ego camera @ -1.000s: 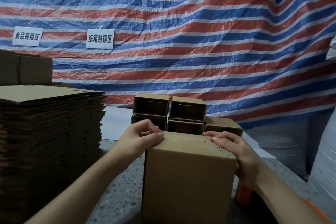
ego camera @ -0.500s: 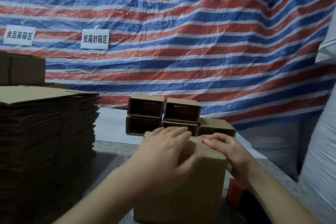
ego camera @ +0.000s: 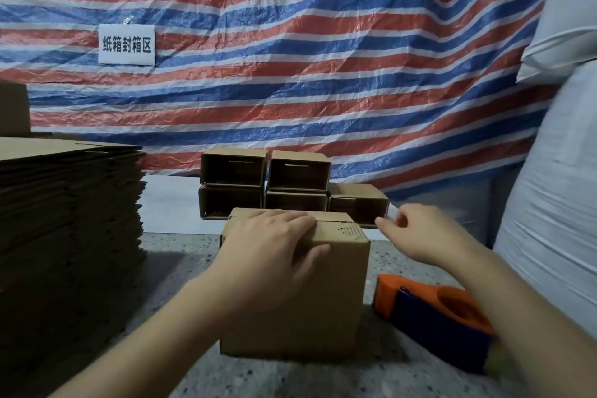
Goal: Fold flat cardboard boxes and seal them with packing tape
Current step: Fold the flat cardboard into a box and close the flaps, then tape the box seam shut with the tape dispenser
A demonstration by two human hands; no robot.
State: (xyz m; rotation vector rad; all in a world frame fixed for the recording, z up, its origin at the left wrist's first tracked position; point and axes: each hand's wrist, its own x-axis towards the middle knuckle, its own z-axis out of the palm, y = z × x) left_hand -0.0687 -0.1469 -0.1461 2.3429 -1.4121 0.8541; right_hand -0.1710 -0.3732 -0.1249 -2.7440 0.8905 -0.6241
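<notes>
Nearest on the speckled bench (ego camera: 403, 378) lies an orange and dark blue tape dispenser (ego camera: 439, 317), at the right, just beside the near right corner of the upright cardboard box (ego camera: 326, 300) that stands in the middle of the bench. The left hand (ego camera: 271, 245) lies flat over the top near edge of this box, its fingers straight across the closed flaps and the thumb pressed down on the front face. The right hand (ego camera: 423, 233) hangs in the air just to the right of the box's top right corner, touching nothing, its fingers loosely curled and holding nothing; it is blurred. To the left a tall stack of flat cardboard boxes (ego camera: 68, 220) rises from the bench, well apart from the upright box. Beyond the box, five folded boxes (ego camera: 290, 184) lie on their sides with open mouths facing near: three in the lower row, two on top. Behind them hangs a red, white and blue striped tarpaulin (ego camera: 323, 58) bearing a white paper sign (ego camera: 126, 44) with printed characters. White sacks (ego camera: 562, 171) stand at the far right.
</notes>
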